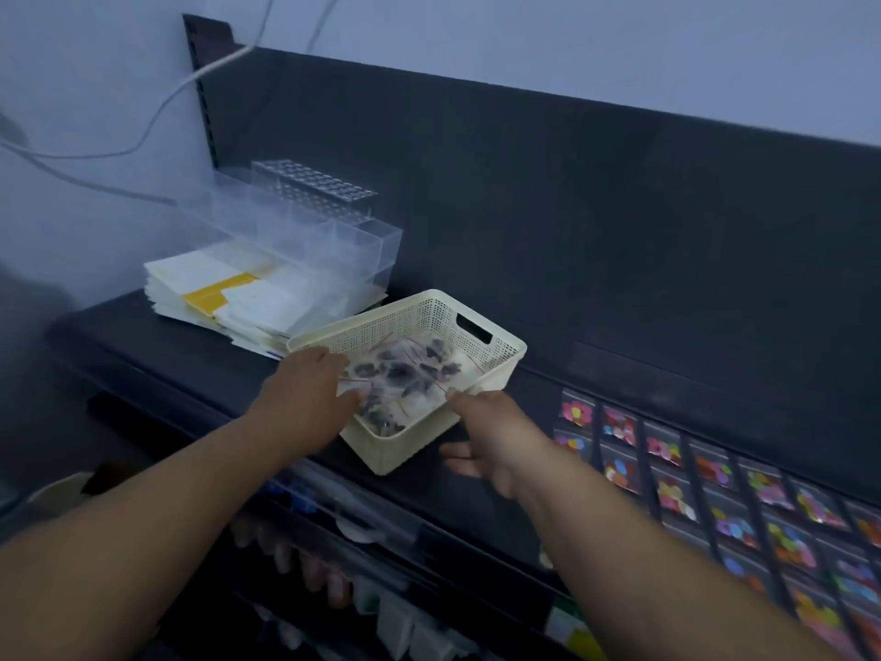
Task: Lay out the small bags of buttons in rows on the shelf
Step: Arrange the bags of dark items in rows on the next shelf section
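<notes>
The dark shelf [190, 364] is bare left of the cream basket [500, 369], whose near corner sits at the front edge. To the right, past a narrow gap, clear bags of bright buttons [715, 489] lie in rows. Bags of dark buttons [405, 374] are heaped in the basket. The left hand [310, 388] reaches onto them, but blur hides its grip. The right hand [481, 441] is spread at the near rim.

Basket [496, 369] left of bag rows [715, 489]

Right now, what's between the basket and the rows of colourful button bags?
Head view: bare dark shelf between basket and bags; right hand lies over its near edge.
</notes>
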Demonstrator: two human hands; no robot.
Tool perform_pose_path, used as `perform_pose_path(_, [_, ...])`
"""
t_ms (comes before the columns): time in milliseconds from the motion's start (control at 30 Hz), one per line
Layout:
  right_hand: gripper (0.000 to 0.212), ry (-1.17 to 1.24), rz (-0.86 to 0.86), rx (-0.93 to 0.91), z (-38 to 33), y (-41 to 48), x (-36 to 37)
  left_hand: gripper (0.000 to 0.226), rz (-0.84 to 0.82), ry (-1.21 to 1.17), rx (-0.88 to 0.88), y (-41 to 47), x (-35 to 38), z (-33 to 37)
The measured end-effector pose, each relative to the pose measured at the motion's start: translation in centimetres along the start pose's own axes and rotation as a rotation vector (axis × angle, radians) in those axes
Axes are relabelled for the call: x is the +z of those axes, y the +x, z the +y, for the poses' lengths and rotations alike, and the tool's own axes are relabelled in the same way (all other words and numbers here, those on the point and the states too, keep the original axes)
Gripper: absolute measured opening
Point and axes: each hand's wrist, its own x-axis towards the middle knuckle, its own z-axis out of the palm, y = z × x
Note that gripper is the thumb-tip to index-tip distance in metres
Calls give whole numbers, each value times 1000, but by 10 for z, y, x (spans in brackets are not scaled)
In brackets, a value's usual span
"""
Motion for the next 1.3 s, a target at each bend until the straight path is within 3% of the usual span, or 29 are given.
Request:
perform_pose_path(233, [32,16,126,110,-14,23,36,50,110,-31,64,15,11,-15])
perform_pose_path(333, [30,61,173,49,-6,33,36,53,180,37,27,22,5,-22])
perform_pose_path(533, [34,41,126,-114,3,20,11,33,-18,-167,-35,34,-17,-18])
perform_pose_path(700, [40,-37,157,-257,-6,-5,-22,31,-13,-259,7,45,-31,7])
perform_pose_path(933, [37,-175,217,-428,-12,-61,-90,27,-10,-335,88,28,-40,72])
perform_pose_path(1100, [37,-122,310,-378,17,-119,-155,32,-41,-269,193,-8,-27,153])
perform_pose_path(1300, [35,-76,471,-315,84,-214,-269,31,-152,-351,348,-82,18,275])
